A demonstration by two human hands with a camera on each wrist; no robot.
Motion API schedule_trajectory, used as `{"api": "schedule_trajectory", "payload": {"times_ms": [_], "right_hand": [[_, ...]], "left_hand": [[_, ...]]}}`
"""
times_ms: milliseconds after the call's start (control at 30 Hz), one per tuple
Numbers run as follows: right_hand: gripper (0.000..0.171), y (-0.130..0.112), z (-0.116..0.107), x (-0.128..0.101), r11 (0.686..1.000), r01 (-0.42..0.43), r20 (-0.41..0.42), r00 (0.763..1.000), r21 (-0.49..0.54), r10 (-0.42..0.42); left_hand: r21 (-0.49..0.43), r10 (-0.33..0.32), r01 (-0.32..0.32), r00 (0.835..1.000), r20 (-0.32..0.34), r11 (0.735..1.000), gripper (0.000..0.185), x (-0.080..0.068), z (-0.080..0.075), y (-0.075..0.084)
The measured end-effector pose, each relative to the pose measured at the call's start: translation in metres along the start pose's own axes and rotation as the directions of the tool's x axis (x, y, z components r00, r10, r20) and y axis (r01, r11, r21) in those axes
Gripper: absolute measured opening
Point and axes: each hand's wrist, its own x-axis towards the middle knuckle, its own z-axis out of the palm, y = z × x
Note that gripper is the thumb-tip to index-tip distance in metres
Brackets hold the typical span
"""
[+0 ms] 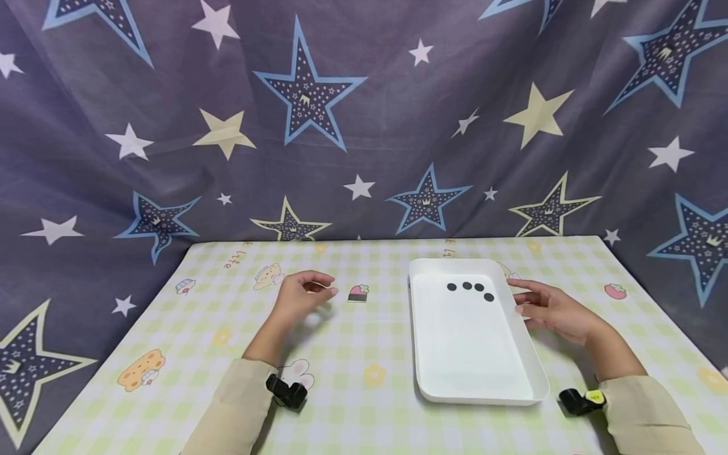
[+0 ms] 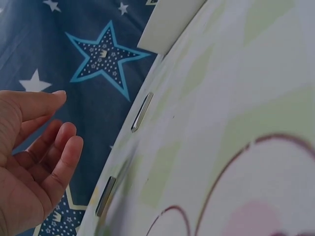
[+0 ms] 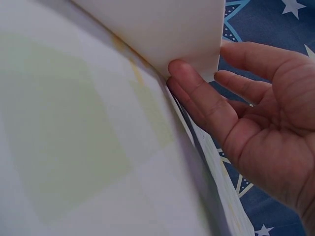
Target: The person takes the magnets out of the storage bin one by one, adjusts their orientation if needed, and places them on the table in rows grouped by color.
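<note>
A shallow white tray point(image 1: 474, 373) lies on the checked bench point(image 1: 352, 354), holding four small dark discs point(image 1: 469, 289) in a loose row near its far end. The right hand point(image 1: 554, 309) rests just beside the tray's right wall with fingers relaxed and holding nothing; in the right wrist view a fingertip point(image 3: 184, 78) seems to touch the tray's corner point(image 3: 197, 44), though the close angle makes contact hard to confirm. The left hand point(image 1: 300, 296) hovers over the bench well left of the tray, fingers loosely curled and empty, near a small printed picture point(image 1: 358, 293). The main risk I see is the tray: it looks light, so a one-sided nudge could make it skid or swivel, and the loose discs would slide together or hop the low rim.
</note>
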Motion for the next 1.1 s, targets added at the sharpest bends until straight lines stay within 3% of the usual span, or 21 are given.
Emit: {"api": "schedule_trajectory", "payload": {"times_ms": [367, 467, 600, 700, 1100], "right_hand": [[0.064, 0.0, 0.0, 0.002, 1.0, 0.007, -0.015, 1.0, -0.006, -0.007], [0.063, 0.0, 0.0, 0.002, 1.0, 0.006, -0.016, 1.0, -0.01, -0.006], [0.062, 0.001, -0.001, 0.002, 1.0, 0.011, -0.015, 1.0, -0.011, -0.011], [0.061, 0.001, -0.002, 0.001, 1.0, 0.015, -0.014, 1.0, -0.012, -0.016], [0.061, 0.001, -0.002, 0.001, 1.0, 0.011, -0.013, 1.0, -0.004, -0.011]], "left_hand": [[0.0, 0.039, -0.039, 0.999, 0.029, 0.999, 0.022, -0.004, 0.013, 0.011], [0.006, 0.048, -0.049, 0.998, 0.039, 0.999, 0.021, -0.01, 0.016, 0.026], [0.012, 0.06, -0.061, 0.997, 0.052, 0.998, 0.018, -0.01, 0.022, 0.03], [0.008, 0.071, -0.071, 0.995, 0.069, 0.997, 0.018, -0.006, 0.026, 0.022], [-0.008, 0.113, -0.113, 0.989, 0.096, 0.994, 0.015, -0.013, 0.035, 0.036]]}}
